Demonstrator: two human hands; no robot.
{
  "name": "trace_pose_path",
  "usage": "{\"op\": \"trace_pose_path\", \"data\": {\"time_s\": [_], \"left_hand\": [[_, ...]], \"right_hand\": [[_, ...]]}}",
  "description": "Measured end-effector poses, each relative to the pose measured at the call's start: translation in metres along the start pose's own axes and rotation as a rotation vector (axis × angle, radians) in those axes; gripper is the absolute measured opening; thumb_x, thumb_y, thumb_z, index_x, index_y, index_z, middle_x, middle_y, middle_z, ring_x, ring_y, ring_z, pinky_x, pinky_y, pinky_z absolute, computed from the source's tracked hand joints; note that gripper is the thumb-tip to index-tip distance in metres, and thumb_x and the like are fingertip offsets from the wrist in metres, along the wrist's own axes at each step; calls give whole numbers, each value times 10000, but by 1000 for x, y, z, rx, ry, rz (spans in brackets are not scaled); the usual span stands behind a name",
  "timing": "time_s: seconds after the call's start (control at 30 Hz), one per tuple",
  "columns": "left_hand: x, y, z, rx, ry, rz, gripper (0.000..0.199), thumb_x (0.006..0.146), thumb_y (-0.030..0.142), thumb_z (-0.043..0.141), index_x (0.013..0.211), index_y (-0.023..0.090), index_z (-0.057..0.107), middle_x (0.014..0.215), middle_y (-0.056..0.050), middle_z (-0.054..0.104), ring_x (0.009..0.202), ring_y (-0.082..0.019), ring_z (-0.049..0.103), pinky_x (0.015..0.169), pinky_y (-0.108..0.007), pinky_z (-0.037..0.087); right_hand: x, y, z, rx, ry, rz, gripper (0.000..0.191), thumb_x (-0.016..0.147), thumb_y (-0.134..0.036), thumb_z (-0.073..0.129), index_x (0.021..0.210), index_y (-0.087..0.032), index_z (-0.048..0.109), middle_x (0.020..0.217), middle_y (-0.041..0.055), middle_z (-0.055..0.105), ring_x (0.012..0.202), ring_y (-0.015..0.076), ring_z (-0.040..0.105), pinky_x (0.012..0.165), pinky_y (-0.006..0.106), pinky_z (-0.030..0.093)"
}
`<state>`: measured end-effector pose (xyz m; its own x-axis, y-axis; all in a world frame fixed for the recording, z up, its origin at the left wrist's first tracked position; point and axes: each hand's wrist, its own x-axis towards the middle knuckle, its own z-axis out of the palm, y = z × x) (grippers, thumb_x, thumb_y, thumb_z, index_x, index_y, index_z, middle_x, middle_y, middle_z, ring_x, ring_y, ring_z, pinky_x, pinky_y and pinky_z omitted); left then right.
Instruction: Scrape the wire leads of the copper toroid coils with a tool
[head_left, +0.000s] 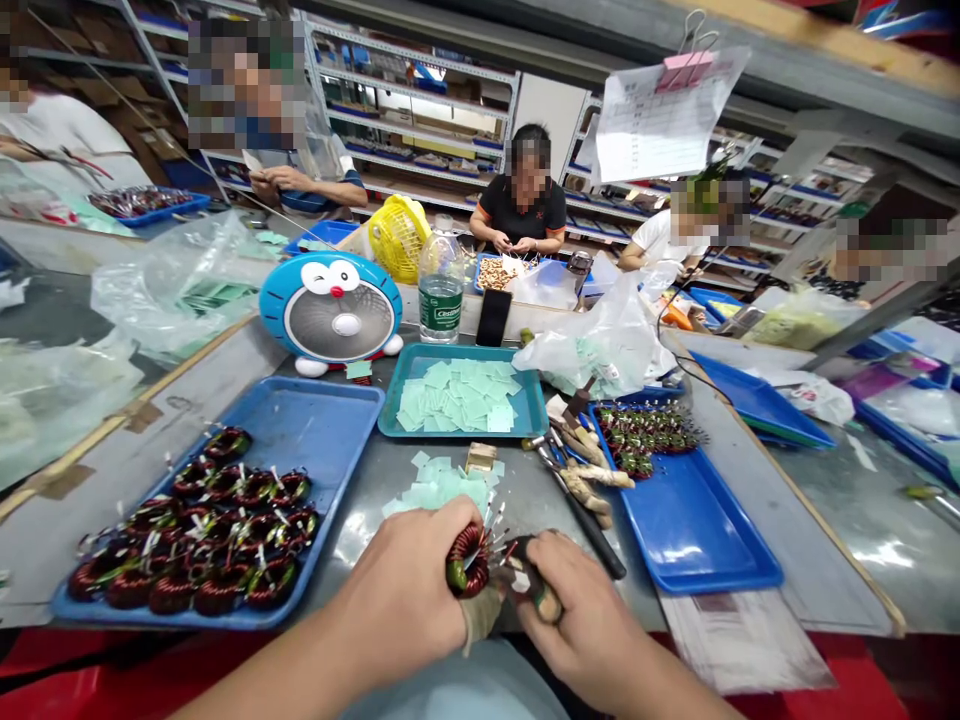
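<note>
Copper-wound ring coils crowd a shallow blue plastic tray; above the grey metal tabletop, the left hand pinches a copper-wound, green-patched ring bristling with leads; just beside it, the right hand grips a dark, wooden-ended tool; rightward lie spiky green-brown coils
</note>
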<state>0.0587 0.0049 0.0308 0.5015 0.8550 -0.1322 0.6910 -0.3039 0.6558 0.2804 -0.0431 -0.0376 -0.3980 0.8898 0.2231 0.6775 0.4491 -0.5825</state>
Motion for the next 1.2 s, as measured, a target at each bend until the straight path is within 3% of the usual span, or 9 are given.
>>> {"op": "trace_pose_path", "data": {"time_s": [0.17,0.3,0.5,0.9,1.03,1.2], "left_hand": [[1,6,6,8,55,-63,214,817,392,656,804,272,480,665,39,643,581,-215,571,557,-284,306],[5,5,7,119,78,-111,177,810,344,652,834,267,495,697,6,680,625,-257,622,576,-301,312],[8,-1,4,312,90,-110,162,866,385,626,871,259,525,733,-36,714,729,-337,681,629,-341,337],[1,-3,10,398,141,-43,125,830,288,652,859,250,536,740,-30,701,753,-328,684,701,-390,403],[-2,-7,15,419,201,-3,141,786,247,667,865,248,551,721,-25,694,729,-323,671,691,-392,399],[-1,-8,17,417,248,35,161,766,253,690,847,244,551,704,-20,688,710,-321,672,677,-394,404]], "right_hand": [[3,10,14,-160,216,-24,188,803,-99,518,924,-242,516,839,29,568,766,232,523,652,340,405],[5,13,36,-214,373,21,342,805,-88,506,1123,-207,553,898,65,568,788,260,517,666,374,434],[-3,15,34,-124,312,61,428,850,-79,529,1258,-208,539,1070,96,609,926,280,574,768,410,495],[0,15,37,-124,324,-15,401,904,-118,534,1297,-198,542,959,74,601,820,256,545,681,371,472],[-2,15,31,-160,302,-20,361,893,-120,535,1246,-196,551,1003,84,606,849,261,544,713,384,464],[-3,16,35,-194,339,-18,291,866,-107,527,1137,-203,576,917,59,585,793,244,525,674,356,439]]}}
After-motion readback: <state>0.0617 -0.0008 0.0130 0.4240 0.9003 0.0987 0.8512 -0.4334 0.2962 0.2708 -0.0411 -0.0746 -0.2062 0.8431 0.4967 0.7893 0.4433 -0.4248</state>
